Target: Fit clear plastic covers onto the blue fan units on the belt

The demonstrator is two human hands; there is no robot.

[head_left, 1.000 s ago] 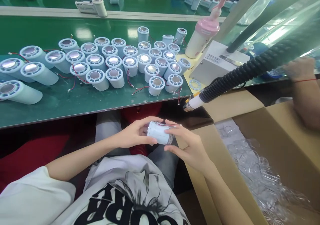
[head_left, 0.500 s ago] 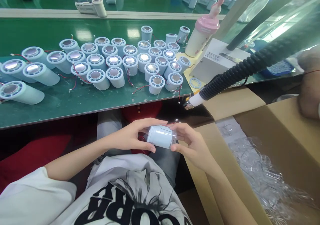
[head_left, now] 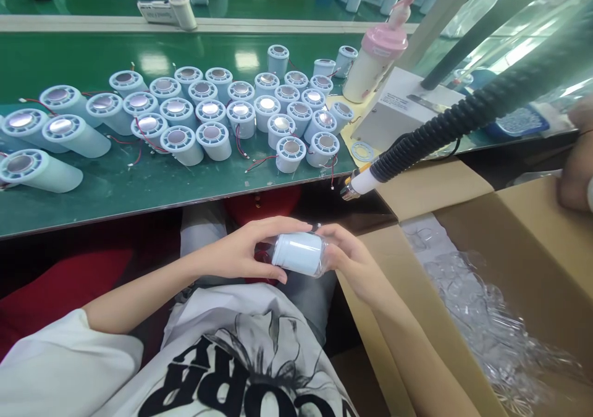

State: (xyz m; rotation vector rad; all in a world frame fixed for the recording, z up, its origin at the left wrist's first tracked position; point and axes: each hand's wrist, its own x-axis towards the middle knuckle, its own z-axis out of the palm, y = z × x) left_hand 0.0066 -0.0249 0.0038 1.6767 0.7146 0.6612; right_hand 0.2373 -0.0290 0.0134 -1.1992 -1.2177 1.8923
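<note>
A light-blue cylinder in a clear plastic sleeve lies on its side between my hands, above my lap. My left hand grips its left end, thumb below and fingers over the top. At the right end, my right hand has thumb and fingers closed on the clear sleeve. A small connector shows at the cylinder's upper edge. Beyond the hands, several similar blue cylinders stand on the green table, some with red and black wires trailing from them.
A black corrugated hose with a metal-tipped nozzle hangs right of my hands. Below it, an open cardboard box holds clear plastic pieces. A pink-topped bottle stands behind a grey stand base. Another person's arm shows at far right.
My right hand's fingers have shifted, with the thumb moving up onto the sleeve's end. The wire connector has moved down and left against the cylinder. The left hand stays nearly still.
</note>
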